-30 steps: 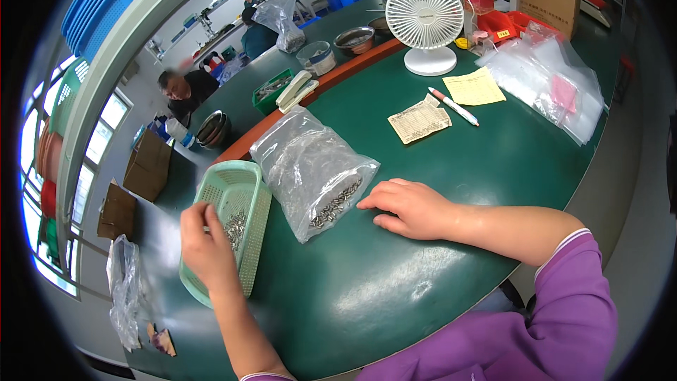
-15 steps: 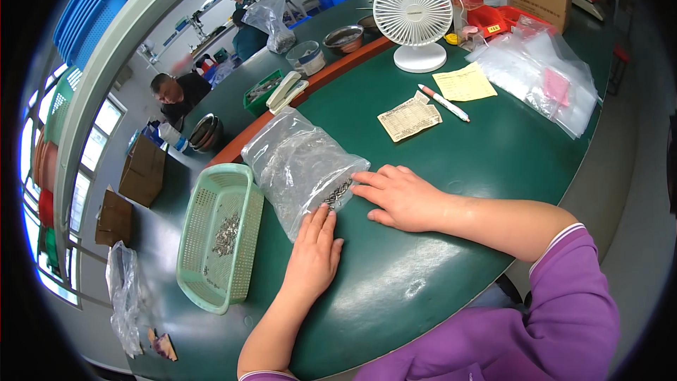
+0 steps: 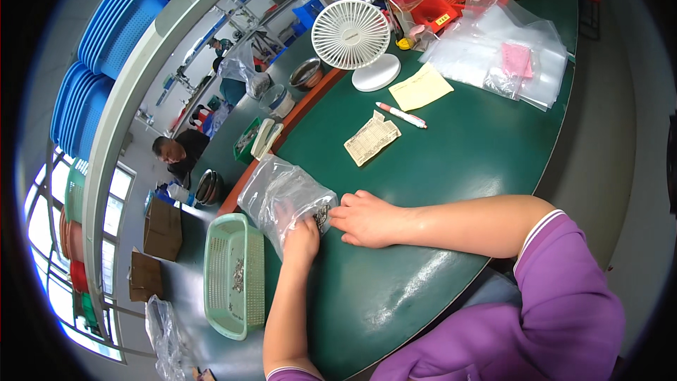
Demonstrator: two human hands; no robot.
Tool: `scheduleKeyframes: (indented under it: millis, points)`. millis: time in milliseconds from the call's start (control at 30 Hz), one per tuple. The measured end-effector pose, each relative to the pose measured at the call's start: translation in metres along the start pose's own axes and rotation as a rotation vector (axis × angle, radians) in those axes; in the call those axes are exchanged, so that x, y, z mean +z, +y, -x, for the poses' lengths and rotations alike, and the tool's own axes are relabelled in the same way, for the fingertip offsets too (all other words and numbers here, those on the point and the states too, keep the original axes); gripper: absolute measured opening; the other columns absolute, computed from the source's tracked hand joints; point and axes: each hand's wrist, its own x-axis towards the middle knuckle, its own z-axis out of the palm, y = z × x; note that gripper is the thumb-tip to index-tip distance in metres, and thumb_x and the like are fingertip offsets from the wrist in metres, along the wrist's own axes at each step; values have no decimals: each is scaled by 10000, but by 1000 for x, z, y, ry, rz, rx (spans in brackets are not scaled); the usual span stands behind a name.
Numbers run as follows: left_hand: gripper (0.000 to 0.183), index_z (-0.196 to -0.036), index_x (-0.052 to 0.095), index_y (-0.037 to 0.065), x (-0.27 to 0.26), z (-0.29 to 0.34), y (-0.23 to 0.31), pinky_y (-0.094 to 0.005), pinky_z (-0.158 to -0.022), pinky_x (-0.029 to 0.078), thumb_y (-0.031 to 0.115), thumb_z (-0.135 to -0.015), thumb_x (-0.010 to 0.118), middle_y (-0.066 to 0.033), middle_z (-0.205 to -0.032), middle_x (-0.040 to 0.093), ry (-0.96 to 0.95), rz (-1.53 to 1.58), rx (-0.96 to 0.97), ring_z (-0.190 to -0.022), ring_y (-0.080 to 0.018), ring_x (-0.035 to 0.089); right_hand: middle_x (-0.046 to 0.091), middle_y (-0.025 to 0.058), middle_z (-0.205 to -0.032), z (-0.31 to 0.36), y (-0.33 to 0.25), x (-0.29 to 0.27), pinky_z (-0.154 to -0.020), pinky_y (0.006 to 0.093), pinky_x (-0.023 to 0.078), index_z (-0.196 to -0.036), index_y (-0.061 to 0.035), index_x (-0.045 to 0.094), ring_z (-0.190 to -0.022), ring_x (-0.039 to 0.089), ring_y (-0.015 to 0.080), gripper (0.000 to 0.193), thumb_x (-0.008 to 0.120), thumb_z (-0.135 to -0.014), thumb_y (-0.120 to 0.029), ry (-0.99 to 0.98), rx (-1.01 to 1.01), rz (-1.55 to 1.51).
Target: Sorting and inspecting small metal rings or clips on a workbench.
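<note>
A clear plastic bag [image 3: 282,187] lies crumpled on the green table, with small dark metal parts [image 3: 321,218] bunched at its near right end. My left hand [image 3: 300,241] grips the bag's near edge; its fingertips are partly covered by the film. From the right, my right hand [image 3: 368,219] has its fingers curled onto the bag's edge beside the metal parts, and its fingertips are partly hidden. To the left of the bag stands a light green perforated basket [image 3: 252,303] holding a small heap of metal parts [image 3: 238,276].
Beyond my hands are a crumpled printed slip [image 3: 371,139], a pen [image 3: 402,115], a yellow sheet [image 3: 422,87] and a white fan [image 3: 350,34]. Flat clear bags [image 3: 469,53] lie at the far right. Brown cardboard boxes [image 3: 162,229] stand left; a person [image 3: 185,153] sits across the table.
The view has shifted. My left fingers have moved from resting on the bag's edge to partly behind its film. My right fingers have curled in, and the bag is more bunched up.
</note>
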Motion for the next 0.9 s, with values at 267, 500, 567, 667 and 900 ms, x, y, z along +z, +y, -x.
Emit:
scheduleKeyframes:
  millis: [267, 500, 567, 667, 900]
  points:
    - [415, -1233, 632, 28, -1, -111, 13, -441, -1018, 447, 274, -913, 536, -227, -1270, 612, -444, 40, -160, -1176, -374, 589, 532, 50, -1360, 6, 10, 3, -963, 391, 401, -1290, -86, 589, -1150, 489, 240, 458, 625, -905, -330, 0, 11, -21]
    - [400, -1224, 641, 51, 11, -96, -22, -443, -1031, 424, 279, -912, 538, -215, -1292, 596, -313, 145, -82, -1208, -360, 559, 565, 31, -1258, 2, 6, 3, -922, 391, 409, -1235, -94, 613, -1108, 497, 232, 422, 629, -892, -338, 30, -32, -30]
    - [405, -1242, 628, 52, -18, -87, 20, -447, -1046, 409, 277, -923, 522, -215, -1315, 577, -359, 155, -64, -1232, -365, 534, 593, 38, -1143, 7, 18, 16, -943, 416, 399, -1060, -81, 687, -1120, 489, 255, 327, 624, -891, -354, 119, -16, -44]
    - [431, -1315, 567, 49, -21, -63, 5, -459, -1079, 374, 273, -959, 473, -216, -1382, 520, -368, 73, -163, -1286, -392, 472, 587, 38, -1163, 6, 15, 13, -957, 416, 397, -1066, -88, 682, -1119, 494, 251, 315, 626, -886, -341, 133, -22, -68]
    - [487, -1346, 499, -52, -47, -23, 28, -463, -1096, 350, 280, -1005, 396, -313, -1346, 513, -352, 283, -88, -1269, -450, 475, 557, 31, -1300, 5, 13, 7, -985, 407, 398, -1232, -106, 620, -1150, 499, 235, 415, 646, -884, -331, 35, -8, -62]
